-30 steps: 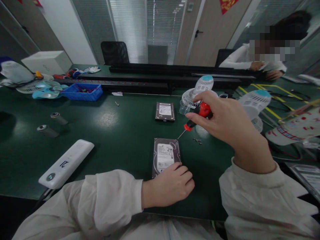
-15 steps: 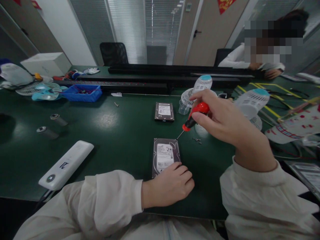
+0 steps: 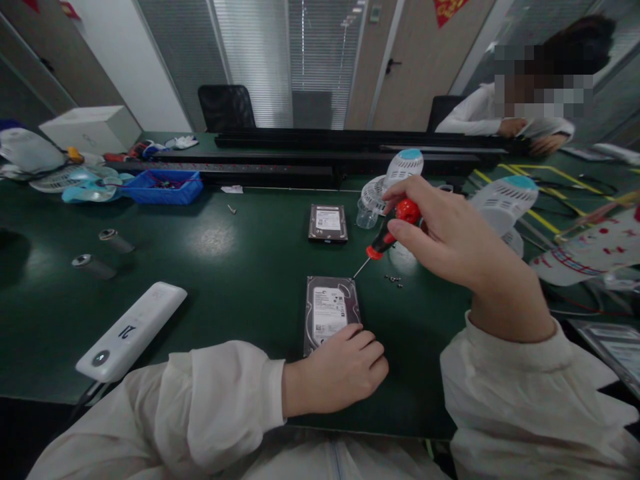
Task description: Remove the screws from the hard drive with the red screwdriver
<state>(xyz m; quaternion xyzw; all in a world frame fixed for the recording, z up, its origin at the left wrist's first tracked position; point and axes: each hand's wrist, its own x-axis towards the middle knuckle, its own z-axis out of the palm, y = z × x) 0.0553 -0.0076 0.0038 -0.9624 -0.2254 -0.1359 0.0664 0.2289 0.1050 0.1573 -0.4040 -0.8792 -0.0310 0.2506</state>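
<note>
on counter (image 3: 240, 280), at far right corner of hard drive (image 3: 330, 310), likely screwing or unscrewing: grips screwdriver (image 3: 384, 236) in right hand (image 3: 445, 233), steadies with left hand (image 3: 345, 368), cannot tell if clasping; next needs straight pressure.

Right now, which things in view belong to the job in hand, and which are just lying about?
Job in hand:
near hard drive, touched by the left hand
red-and-black screwdriver, held in the right hand
loose screws, probably

Seemingly lying about:
far hard drive
blue plastic tray
white device marked 21
two metal cylinders
</note>
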